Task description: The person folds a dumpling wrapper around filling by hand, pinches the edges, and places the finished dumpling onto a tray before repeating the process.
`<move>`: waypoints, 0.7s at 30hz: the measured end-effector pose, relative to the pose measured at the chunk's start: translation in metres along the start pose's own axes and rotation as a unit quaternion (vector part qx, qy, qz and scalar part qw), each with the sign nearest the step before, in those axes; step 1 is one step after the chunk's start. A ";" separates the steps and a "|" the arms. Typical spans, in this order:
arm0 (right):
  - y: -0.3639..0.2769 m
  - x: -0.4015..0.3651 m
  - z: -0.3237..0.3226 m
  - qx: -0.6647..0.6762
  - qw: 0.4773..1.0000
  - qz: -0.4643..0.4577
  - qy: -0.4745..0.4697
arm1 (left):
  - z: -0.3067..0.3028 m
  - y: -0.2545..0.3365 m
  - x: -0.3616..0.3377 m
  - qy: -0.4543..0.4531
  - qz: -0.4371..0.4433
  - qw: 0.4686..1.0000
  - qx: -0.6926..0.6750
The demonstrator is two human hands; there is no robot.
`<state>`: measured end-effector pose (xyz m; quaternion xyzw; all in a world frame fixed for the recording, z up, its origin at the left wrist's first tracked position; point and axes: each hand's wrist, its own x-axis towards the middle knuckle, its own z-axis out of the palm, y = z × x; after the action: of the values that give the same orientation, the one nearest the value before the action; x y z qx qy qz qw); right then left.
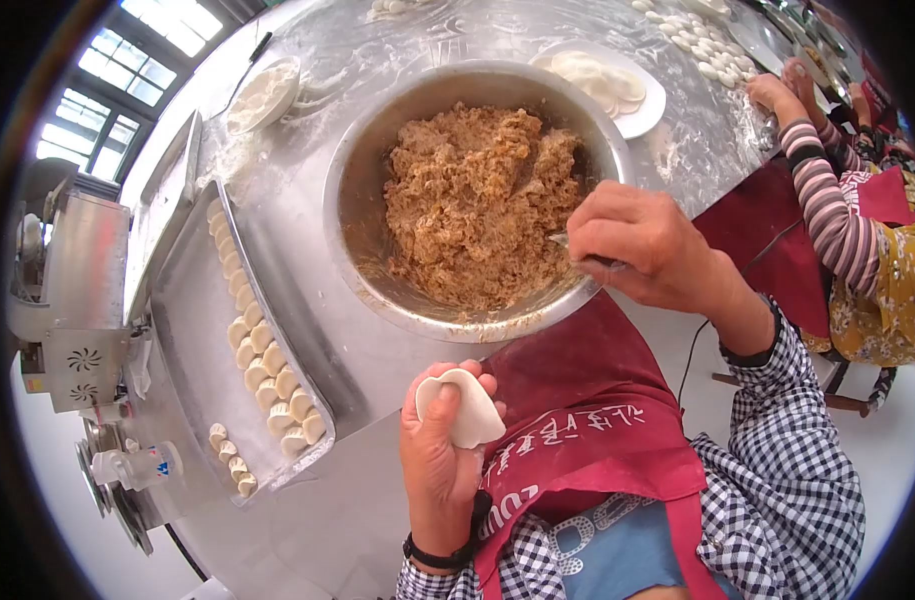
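My left hand (437, 450) is closed round a round, pale dumpling wrapper (474, 415), its thumb pressed on the dough. Over the near right rim of a large steel bowl (349, 250), my right hand (642, 245) grips a thin utensil (602, 262) with a dark handle. Its metal tip touches the brown minced filling (477, 200) heaped in the bowl; most of it is hidden by my fingers, so its kind cannot be told. The wrapper is below the bowl, apart from it.
To the left, a metal tray (192, 310) carries rows of folded dumplings (262, 375). A white plate (652, 110) of stacked wrappers (595, 80) lies behind the bowl, and a floury dish (264, 95) stands at back left. At right, another person's striped sleeve (827, 190) reaches toward dough pieces (702, 45).
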<state>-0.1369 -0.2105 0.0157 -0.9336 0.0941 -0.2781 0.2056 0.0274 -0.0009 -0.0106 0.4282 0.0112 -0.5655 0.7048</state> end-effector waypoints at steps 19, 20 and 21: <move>0.005 0.013 0.013 0.184 0.981 0.036 0.058 | -0.029 -0.008 0.010 0.056 -0.059 0.995 -0.052; 0.005 0.012 0.012 0.173 0.983 0.037 0.048 | -0.027 -0.008 0.010 0.066 -0.053 0.995 -0.051; 0.005 0.010 0.012 0.173 0.983 0.039 0.048 | -0.026 -0.008 0.010 0.076 -0.049 0.995 -0.049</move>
<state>-0.1224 -0.2134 0.0093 -0.8652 0.0902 -0.3263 0.3698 0.0365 0.0074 -0.0367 0.4339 0.1132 -0.5639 0.6934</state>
